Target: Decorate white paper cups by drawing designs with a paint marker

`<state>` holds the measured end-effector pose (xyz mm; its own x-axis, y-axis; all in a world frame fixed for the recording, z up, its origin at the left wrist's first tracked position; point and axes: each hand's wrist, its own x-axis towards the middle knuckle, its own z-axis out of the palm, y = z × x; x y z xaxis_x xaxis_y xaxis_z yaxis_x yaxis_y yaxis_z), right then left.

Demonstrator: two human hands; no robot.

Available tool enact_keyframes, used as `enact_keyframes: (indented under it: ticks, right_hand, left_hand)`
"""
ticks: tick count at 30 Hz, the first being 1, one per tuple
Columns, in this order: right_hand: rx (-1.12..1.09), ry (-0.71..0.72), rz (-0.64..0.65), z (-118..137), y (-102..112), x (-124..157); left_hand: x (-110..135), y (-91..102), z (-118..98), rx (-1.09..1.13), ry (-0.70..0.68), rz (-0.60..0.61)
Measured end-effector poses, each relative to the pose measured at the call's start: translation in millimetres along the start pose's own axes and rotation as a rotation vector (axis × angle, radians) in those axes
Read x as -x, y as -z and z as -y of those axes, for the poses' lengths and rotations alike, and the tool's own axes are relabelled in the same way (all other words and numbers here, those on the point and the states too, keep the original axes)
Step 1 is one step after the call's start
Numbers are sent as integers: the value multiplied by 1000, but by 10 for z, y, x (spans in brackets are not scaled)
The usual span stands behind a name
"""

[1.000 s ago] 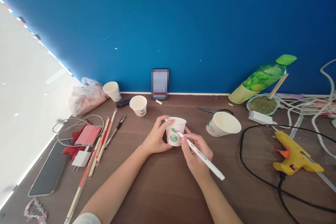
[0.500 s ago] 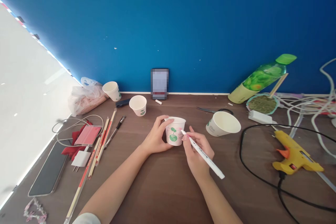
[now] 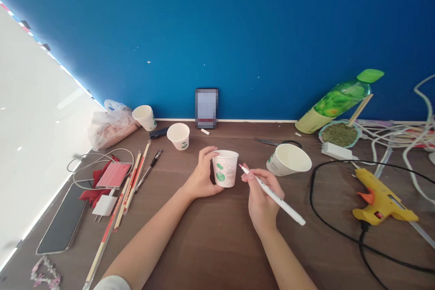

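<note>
Head view: at far left on a dark table (image 3: 210, 244), a bracelet (image 3: 45, 273) lies near a phone (image 3: 63, 226), whose upper end is overlapped by red cloth (image 3: 89, 195). Just beside are a charger (image 3: 104, 205), a plastic bag (image 3: 112, 129) farther back, a pink packet (image 3: 114, 175) and wooden sticks (image 3: 118, 210). Next come stacked cups (image 3: 144, 118), a black pen (image 3: 148, 171) and a small cup (image 3: 178, 136). At center, the left hand (image 3: 201, 179) is clamped on a paper cup (image 3: 227, 173), fingers at the rim and thumb near the base; behind it, a screen (image 3: 206, 108) stands against the blue wall (image 3: 217, 22). The cup, printed with green leaves, is upright on the table between the two hands. The right hand (image 3: 264, 201) is closed around a white marker (image 3: 282, 204), its pink tip near the cup but apart from it. Beyond lie scissors (image 3: 267, 142), a wide cup (image 3: 288, 160), a green-capped bottle (image 3: 335, 104), a bowl (image 3: 357, 138) of green flakes, a yellow glue gun (image 3: 380, 204) and tangled white cables (image 3: 390, 136).
</note>
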<state>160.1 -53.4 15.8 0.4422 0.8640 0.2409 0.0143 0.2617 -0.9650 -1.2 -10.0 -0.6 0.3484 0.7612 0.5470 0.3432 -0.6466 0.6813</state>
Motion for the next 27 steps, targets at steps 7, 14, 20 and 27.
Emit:
enact_keyframes:
  ticks: [7,14,20,27]
  right_hand:
    - [88,-9,109,70,12,22]
    - [113,9,135,66,6,45]
    - [132,8,91,77,-14,25]
    - [126,10,58,70,-13,11]
  left_hand:
    - [4,-10,16,20,-13,20]
    - [8,5,5,9,-4,30]
    - [-4,10,-1,11,-28,31]
    - [-1,4,9,13,-35,17]
